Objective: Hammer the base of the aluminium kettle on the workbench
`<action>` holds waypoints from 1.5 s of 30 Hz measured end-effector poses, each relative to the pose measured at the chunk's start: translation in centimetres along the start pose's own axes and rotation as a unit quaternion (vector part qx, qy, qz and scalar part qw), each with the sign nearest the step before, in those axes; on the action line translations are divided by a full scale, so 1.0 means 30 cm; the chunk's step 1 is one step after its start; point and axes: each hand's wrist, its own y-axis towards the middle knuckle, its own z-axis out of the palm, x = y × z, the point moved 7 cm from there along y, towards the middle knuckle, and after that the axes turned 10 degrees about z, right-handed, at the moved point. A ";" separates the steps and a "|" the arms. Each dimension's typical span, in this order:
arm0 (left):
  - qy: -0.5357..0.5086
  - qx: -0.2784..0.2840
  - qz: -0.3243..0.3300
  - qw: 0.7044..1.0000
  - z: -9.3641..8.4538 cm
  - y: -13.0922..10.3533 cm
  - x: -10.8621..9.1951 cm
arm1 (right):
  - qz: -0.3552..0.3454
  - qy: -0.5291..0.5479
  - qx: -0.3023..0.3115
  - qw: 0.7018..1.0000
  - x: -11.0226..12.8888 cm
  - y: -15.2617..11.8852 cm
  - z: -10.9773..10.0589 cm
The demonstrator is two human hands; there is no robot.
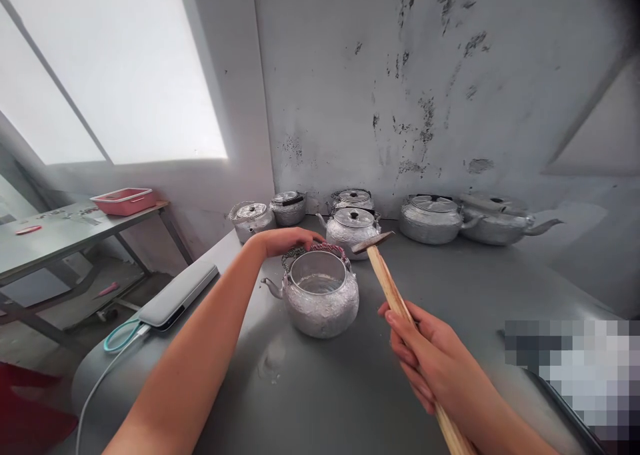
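An open silver kettle [323,308] with a hammered surface stands upright on the grey table [310,388], its spout pointing left and no lid on it. My left hand [293,240] is closed on the kettle's braided red and dark handle at the back of the rim. To the right, my right hand [425,348] wraps round the wooden shaft of a hammer [390,282]. The hammer's metal head is raised near the kettle's right side, apart from it in the picture. Part of the left fingers is hidden behind the handle.
Behind stand several lidded kettles [431,220] along the wall. A grey power bank [180,295] with a cable lies on the left. Further left, a second table [65,238] bears a pink basket [125,203].
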 end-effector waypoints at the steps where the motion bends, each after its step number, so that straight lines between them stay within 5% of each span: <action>1: 0.021 -0.016 0.028 0.999 -0.011 -0.011 -0.044 | 0.000 0.001 -0.002 1.000 0.000 -0.001 0.000; 4: 0.092 -0.059 0.084 0.990 -0.017 -0.065 -0.180 | 0.001 0.004 -0.005 1.000 -0.001 0.001 -0.001; 6: 0.233 0.005 0.060 0.971 0.041 -0.098 -0.234 | -0.002 0.010 -0.003 1.000 0.000 0.003 -0.001; 9: 0.301 0.116 0.012 0.947 0.152 -0.128 -0.255 | -0.005 0.016 0.004 1.000 0.001 0.005 -0.001; 14: 0.353 0.174 0.047 0.918 0.249 -0.108 -0.259 | -0.009 0.007 0.005 1.000 0.006 0.000 -0.003; 22: 0.348 0.199 0.112 0.909 0.245 -0.109 -0.258 | -0.005 0.008 0.010 1.000 -0.001 0.003 0.002; 31: 0.361 0.178 0.052 0.914 0.237 -0.097 -0.237 | -0.003 0.012 0.008 1.000 0.000 -0.005 -0.004; 45: 0.331 0.194 0.069 0.921 0.246 -0.086 -0.228 | -0.012 0.025 0.014 1.000 0.000 0.002 0.000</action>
